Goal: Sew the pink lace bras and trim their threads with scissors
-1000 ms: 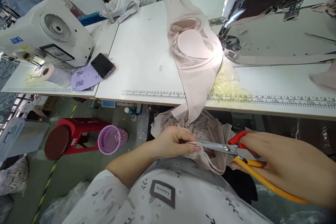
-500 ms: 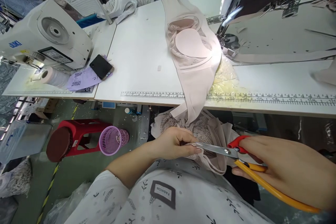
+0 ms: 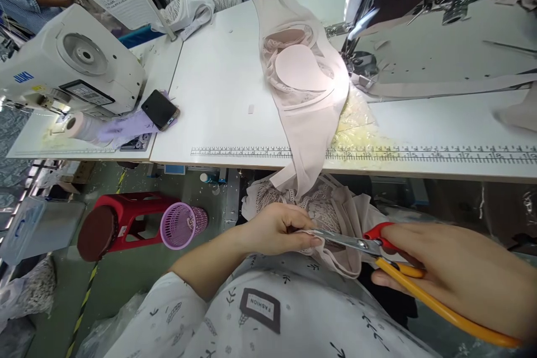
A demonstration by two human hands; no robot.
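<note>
My left hand [image 3: 282, 229] is closed in a pinch on the edge of a beige lace bra [image 3: 323, 210] that lies in my lap. My right hand [image 3: 457, 274] grips a pair of scissors [image 3: 356, 241] with one red and one orange handle. The blades point left, their tips right at my left fingertips against the fabric. Whether the blades are fully closed is hard to tell. A second beige bra [image 3: 304, 78] with a padded cup lies on the table above, its end hanging over the front edge.
A sewing machine [image 3: 361, 61] stands at the right, another [image 3: 79, 61] at the left. A printed ruler [image 3: 235, 152] runs along the table edge. A phone [image 3: 160, 109] and thread spool [image 3: 81, 126] lie left. Below are a red stool [image 3: 130, 207] and purple basket [image 3: 178, 226]. Someone's arm shows top left.
The view has shifted slightly. The scissors' tips have moved a little to the right, away from my left fingertips. At the left machine, the purple paper looks moved or crumpled.
</note>
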